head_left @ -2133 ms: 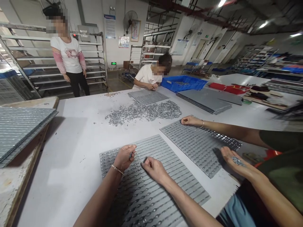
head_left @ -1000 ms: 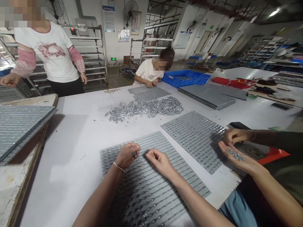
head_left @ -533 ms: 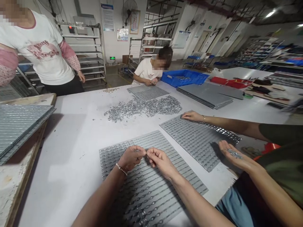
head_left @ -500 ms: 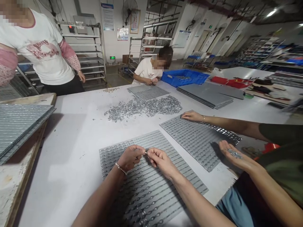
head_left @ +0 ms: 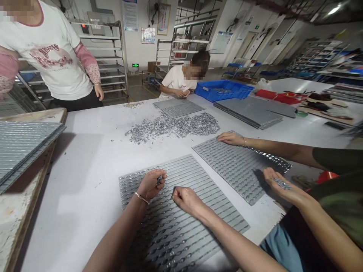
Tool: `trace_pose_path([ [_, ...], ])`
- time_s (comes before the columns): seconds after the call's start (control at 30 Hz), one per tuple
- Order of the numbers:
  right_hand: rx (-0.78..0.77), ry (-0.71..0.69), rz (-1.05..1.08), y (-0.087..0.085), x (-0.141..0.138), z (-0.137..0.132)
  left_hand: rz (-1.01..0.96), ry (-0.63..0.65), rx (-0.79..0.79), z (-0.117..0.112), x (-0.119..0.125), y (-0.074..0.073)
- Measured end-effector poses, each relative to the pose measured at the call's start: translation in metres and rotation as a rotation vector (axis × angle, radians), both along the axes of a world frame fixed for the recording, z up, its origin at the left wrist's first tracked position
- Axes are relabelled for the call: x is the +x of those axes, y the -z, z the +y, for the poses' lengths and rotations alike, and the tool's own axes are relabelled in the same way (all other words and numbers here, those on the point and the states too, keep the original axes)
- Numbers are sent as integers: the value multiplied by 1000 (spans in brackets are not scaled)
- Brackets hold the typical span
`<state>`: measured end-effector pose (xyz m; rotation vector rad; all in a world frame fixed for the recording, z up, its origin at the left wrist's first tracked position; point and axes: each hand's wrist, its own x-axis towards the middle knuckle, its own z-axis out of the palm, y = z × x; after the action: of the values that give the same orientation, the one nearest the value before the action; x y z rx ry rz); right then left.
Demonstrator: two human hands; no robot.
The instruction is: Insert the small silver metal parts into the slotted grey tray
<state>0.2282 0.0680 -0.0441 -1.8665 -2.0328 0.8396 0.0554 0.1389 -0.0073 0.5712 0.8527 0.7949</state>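
A grey panel [head_left: 218,211] with parallel grooves lies on the table below my hands. Shiny leaf-shaped metal pieces sit in rows along its left and near parts. Above its far left part, my left hand [head_left: 151,185] is curled around several small metal pieces [head_left: 159,180], which show between the fingers. My right hand [head_left: 188,200] is lower and to the right, its thumb and fingers pinched together at a groove. Whatever its fingertips hold is hidden. A bracelet [head_left: 141,198] circles my left wrist.
Loose metal pieces [head_left: 176,126] are heaped mid-table. At right, a co-worker's hand [head_left: 231,138] rests on a second panel [head_left: 241,166]; the other palm [head_left: 279,183] holds pieces. Stacked panels [head_left: 249,111] and a blue crate [head_left: 224,90] stand beyond. More panels [head_left: 25,147] lie left.
My fingertips, which met around a small piece, have come apart. The right hand has dropped onto the panel. My left hand has drawn back leftward, with the pieces in it now showing.
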Motion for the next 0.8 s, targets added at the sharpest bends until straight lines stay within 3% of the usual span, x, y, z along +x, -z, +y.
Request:
trace_pose_path([
  [0.1, 8, 25, 12, 1, 1, 0, 9, -2, 5, -1, 1, 0],
  [0.2, 34, 76, 178, -2, 4, -2, 30, 2, 30, -2, -1, -4],
  [0.4, 279, 249, 440, -32, 9, -10, 92, 65, 112, -10, -1, -11],
  [0.6, 525, 23, 348, -61, 1, -26, 179, 117, 181, -45, 4, -18],
  [0.8, 395, -180, 287, -74, -5, -43, 229, 71, 254, -94, 10, -25],
])
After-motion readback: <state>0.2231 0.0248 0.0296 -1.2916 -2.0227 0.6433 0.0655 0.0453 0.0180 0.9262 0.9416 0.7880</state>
